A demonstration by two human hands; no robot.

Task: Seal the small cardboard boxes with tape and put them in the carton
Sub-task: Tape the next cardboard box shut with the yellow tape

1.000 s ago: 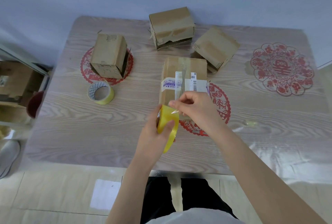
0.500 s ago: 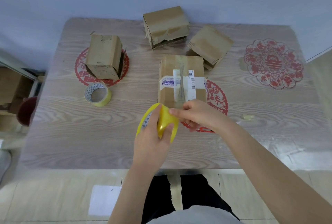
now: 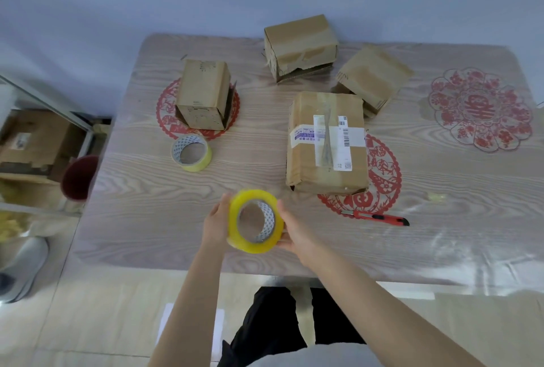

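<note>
A yellow tape roll [image 3: 255, 221] is held between my left hand [image 3: 215, 223] and my right hand [image 3: 294, 234] above the table's near edge, its hole facing me. Just beyond it lies a labelled cardboard box [image 3: 326, 143] with tape along its top. Three more small boxes stand farther back: one upright at the left [image 3: 203, 94], one torn at the back [image 3: 300, 46], one tilted at the right [image 3: 372, 78]. A second tape roll [image 3: 191, 152] lies on the table left of the labelled box.
A red utility knife [image 3: 375, 217] lies right of my hands. The wooden table [image 3: 147, 204] bears red paper-cut decals [image 3: 479, 109]. Left of the table are a large open carton [image 3: 32, 143] on the floor and a dark red bin [image 3: 78, 178].
The roll came away from the labelled box toward me and turned its hole up. My right hand let go of the tape end and now holds the roll's side.
</note>
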